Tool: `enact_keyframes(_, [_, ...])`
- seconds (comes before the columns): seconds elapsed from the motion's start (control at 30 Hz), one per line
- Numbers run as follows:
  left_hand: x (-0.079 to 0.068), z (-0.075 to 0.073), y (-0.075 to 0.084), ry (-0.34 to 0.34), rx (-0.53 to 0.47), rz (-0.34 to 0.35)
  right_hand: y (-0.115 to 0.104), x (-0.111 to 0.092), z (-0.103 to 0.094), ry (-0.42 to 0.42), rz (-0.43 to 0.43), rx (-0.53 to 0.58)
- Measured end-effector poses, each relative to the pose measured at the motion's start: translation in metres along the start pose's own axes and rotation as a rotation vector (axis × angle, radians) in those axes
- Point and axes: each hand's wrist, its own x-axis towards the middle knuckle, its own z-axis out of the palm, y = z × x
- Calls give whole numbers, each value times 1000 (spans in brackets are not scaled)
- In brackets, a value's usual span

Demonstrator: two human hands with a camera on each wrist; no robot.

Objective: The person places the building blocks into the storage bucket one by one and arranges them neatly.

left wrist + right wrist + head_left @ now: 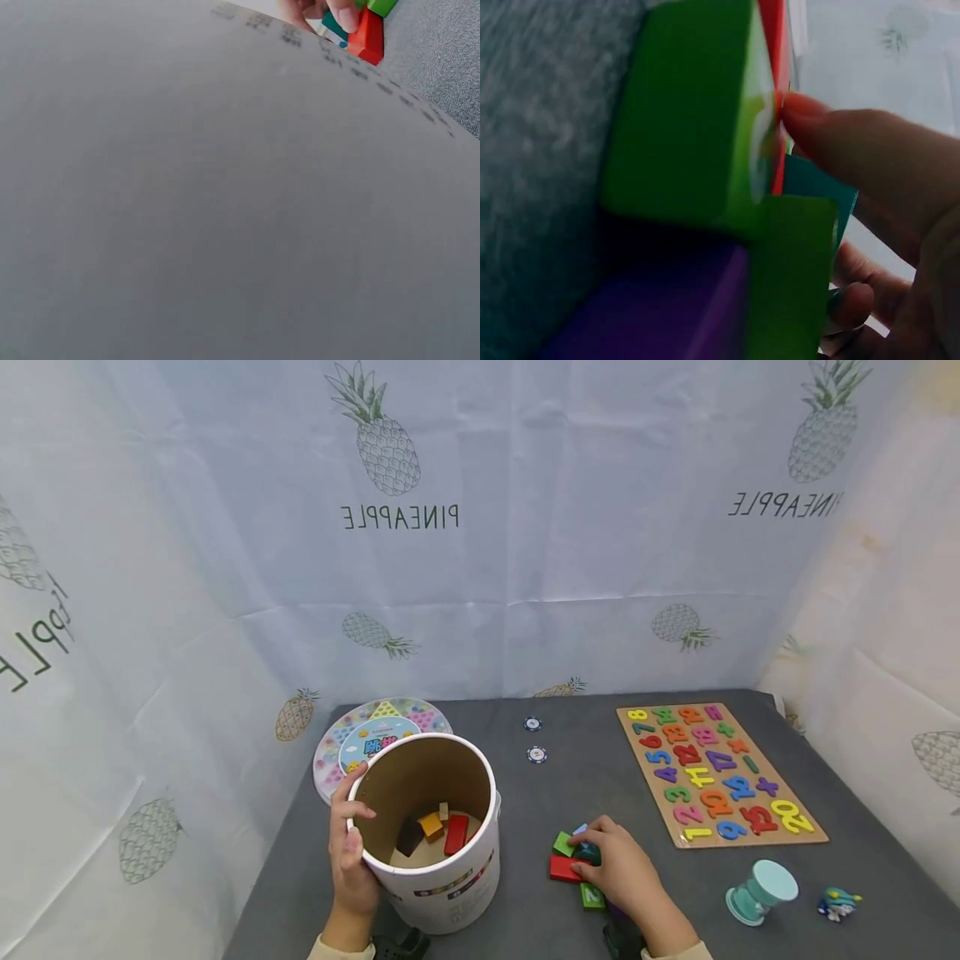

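My left hand (351, 860) grips the rim of a white bucket (480, 881) on its left side, fingers bent over the edge. Inside the tilted bucket lie a red block (456, 834), an orange block (431, 827), a dark block (409, 837) and a small wooden block. Right of the bucket, my right hand (621, 867) pinches a dark teal block (590, 853) between thumb and fingers, the thumb right at another red block (564, 868). Green blocks (592, 897) and a purple block (660, 307) lie close around it. The bucket's wall (225, 187) fills most of the left wrist view.
A round game board (330, 752) lies behind the bucket. Two poker chips (536, 755) are at the back middle. On the right stand a wooden number board (678, 839), a mint-coloured cup (761, 893) and a small figurine (838, 903). Printed cloth (480, 560) surrounds the table.
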Motion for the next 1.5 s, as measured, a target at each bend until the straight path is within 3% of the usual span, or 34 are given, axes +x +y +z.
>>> enact_keyframes(0.17, [1, -1, 0, -1, 2, 1, 0, 3, 0, 48, 28, -6])
enact_keyframes(0.4, [0, 0, -1, -13, -15, 18, 17, -1, -9, 39, 201, 65])
enact_keyframes(0.57, [1, -1, 0, -5, -7, 17, 27, -3, -8, -10, 218, 118])
enact_keyframes(0.7, [2, -2, 0, -10, 1, 21, 22, -6, -13, 57, 198, 127])
enact_keyframes(0.8, [2, -1, 0, -17, -2, 18, 9, -7, -27, 154, 154, 128])
enact_keyframes(0.9, [1, 0, 0, -14, -11, 11, -18, -6, -48, 277, 55, 189])
enact_keyframes(1.0, [0, 1, 0, -11, -22, 8, -54, -7, -69, 406, -108, 295])
enact_keyframes(1.1, [0, 0, 1, -11, -20, 7, -93, -6, -83, 470, -291, 388])
enact_keyframes(1.2, [1, -1, 1, -10, -7, 5, -126, 1, -87, 427, -422, 436])
enact_keyframes(1.27, [2, -2, 1, -10, 2, 5, -143, 9, -82, 366, -449, 441])
enact_keyframes(1.37, [3, -2, 1, -13, 32, 12, -159, 24, -70, 238, -430, 455])
enact_keyframes(1.5, [1, -3, 3, -20, 55, 12, -166, 35, -58, 108, -359, 495])
